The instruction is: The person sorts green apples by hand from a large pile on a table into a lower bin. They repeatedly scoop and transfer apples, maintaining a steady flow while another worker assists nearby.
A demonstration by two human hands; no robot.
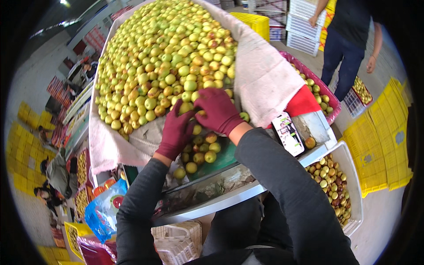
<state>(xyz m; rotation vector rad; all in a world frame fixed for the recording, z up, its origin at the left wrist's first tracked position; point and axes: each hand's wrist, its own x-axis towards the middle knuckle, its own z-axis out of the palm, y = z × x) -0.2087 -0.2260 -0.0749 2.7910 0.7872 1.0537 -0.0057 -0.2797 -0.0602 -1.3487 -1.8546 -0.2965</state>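
A large heap of green-yellow and reddish jujube-like fruits [159, 63] lies on a cloth-lined table. At its near edge, my left hand [177, 129], in a maroon glove, has its thumb and fingers curled around fruit, partly hidden. Touching or nearly touching it, my right hand [217, 109], in a matching glove, bends over a yellowish fruit at its fingertips; its grip is partly covered. Below both hands, several loose fruits [202, 152] rest on a green surface [225, 157] beside the metal edge.
A phone [288, 134] lies on the table's right corner. A white crate [356, 205] of fruit stands below right, near stacked yellow crates [381, 142]. A person [347, 43] stands beyond a pink-lined crate [331, 99]. A blue plastic bag [102, 212] is at lower left.
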